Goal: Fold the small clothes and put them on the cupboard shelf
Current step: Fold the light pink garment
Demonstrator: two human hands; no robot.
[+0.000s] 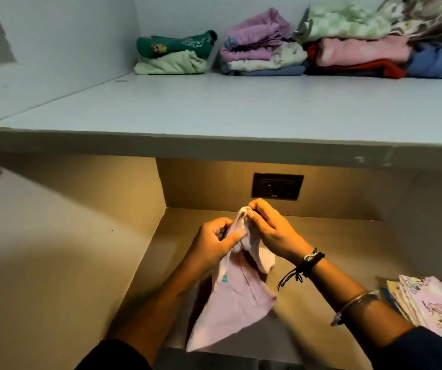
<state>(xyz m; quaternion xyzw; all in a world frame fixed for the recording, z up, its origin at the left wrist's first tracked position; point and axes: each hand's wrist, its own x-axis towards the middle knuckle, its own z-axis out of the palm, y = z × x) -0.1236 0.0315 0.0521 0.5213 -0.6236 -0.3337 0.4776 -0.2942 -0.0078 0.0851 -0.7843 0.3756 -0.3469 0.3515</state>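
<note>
A small pale pink garment [237, 297] hangs in front of me over the lower counter, its bottom edge loose. My left hand [214, 243] pinches its upper left part between thumb and fingers. Close beside it, my right hand [270, 227] pinches the top edge, where a white trim sticks up. Above runs the pale cupboard shelf [214, 110]. Folded clothes stand along its back: a green stack [173, 53], a lilac and white stack [262, 49], and a taller pink, red and blue pile [380, 46].
A printed pink cloth [436, 305] lies on the lower counter [329, 244] at the right, by my right forearm. A dark wall socket [277, 186] sits in the back panel under the shelf. The cupboard's side wall [54, 49] closes the shelf on the left.
</note>
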